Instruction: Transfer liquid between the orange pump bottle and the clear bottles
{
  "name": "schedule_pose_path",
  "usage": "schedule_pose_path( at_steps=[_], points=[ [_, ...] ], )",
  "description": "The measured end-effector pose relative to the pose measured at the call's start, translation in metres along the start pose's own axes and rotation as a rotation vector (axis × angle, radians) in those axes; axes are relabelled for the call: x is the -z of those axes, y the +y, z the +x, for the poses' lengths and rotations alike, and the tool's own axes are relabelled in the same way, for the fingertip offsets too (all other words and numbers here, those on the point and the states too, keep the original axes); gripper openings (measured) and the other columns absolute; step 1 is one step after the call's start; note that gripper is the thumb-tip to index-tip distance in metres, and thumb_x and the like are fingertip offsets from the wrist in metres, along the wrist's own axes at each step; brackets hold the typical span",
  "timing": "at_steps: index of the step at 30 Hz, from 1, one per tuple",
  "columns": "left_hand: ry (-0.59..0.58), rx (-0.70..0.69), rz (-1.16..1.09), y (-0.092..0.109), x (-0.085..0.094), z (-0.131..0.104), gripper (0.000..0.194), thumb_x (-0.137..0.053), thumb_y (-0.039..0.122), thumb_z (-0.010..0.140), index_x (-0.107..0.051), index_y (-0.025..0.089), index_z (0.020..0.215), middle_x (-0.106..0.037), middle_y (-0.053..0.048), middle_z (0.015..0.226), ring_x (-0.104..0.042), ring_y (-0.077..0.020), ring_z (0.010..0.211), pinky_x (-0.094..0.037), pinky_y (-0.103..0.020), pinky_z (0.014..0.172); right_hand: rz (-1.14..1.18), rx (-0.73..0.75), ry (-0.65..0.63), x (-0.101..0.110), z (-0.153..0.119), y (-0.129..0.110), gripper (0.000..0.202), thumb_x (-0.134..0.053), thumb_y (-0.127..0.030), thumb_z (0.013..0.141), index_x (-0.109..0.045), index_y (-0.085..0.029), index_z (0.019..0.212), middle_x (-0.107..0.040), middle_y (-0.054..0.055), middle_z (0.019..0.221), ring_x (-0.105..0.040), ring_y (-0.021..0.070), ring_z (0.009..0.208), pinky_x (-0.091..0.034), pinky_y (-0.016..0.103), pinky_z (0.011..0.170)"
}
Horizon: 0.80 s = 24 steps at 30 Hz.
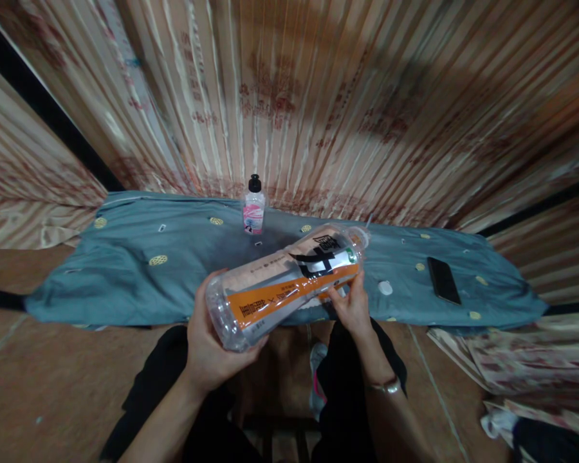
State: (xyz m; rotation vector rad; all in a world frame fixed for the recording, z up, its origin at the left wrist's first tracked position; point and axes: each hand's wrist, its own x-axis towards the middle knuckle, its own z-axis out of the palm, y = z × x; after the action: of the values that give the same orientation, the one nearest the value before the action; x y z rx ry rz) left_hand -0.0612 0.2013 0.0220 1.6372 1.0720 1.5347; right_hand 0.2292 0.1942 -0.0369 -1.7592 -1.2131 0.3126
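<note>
A large clear plastic bottle (pixel 284 283) with an orange and silver label lies tilted between my two hands, its neck pointing up and to the right. My left hand (pixel 215 350) is wrapped around its base. Close to the neck, my right hand (pixel 354 305) grips the label's lower edge with the thumb in front. The bottle looks see-through, and I cannot make out any liquid in it. Beyond it a small bottle (pixel 254 209) with a black cap and pink label stands upright on the cloth. A round white cap-like piece (pixel 385 287) lies right of my right hand.
A blue-green cloth with yellow prints covers the low table (pixel 125 283). A black phone (pixel 444 281) lies at its right side. Behind hangs a pleated patterned curtain (pixel 289 109). Dark poles (pixel 48 103) frame the sides. My knees are under the near edge.
</note>
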Motion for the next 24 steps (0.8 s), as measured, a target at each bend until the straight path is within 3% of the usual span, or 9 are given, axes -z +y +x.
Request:
schedule_pose_path(
  at_steps=[7,24],
  points=[
    [0.029,-0.076,0.035,0.0060,-0.0009,0.0041,0.083,-0.092,0.041,0.067,-0.057,0.032,0.142,-0.073,-0.010,0.123,-0.078,-0.0364,0.104,-0.070,-0.053,0.085,-0.020,0.024,0.012,0.0000,0.0001,0.0010,0.064,-0.074,-0.054,0.083,-0.053,-0.020,0.133,-0.078,0.017,0.122,-0.077,0.0371,0.110,-0.063,0.055,0.095],
    [-0.008,-0.064,0.069,0.0096,0.0023,0.0077,0.086,-0.094,0.038,0.061,-0.058,0.033,0.139,-0.073,-0.007,0.121,-0.078,-0.0349,0.101,-0.069,-0.052,0.086,0.011,0.036,0.004,-0.0003,-0.0004,0.0017,0.066,-0.074,-0.053,0.083,-0.051,-0.020,0.135,-0.077,0.016,0.120,-0.076,0.0370,0.110,-0.062,0.054,0.095]
  ],
)
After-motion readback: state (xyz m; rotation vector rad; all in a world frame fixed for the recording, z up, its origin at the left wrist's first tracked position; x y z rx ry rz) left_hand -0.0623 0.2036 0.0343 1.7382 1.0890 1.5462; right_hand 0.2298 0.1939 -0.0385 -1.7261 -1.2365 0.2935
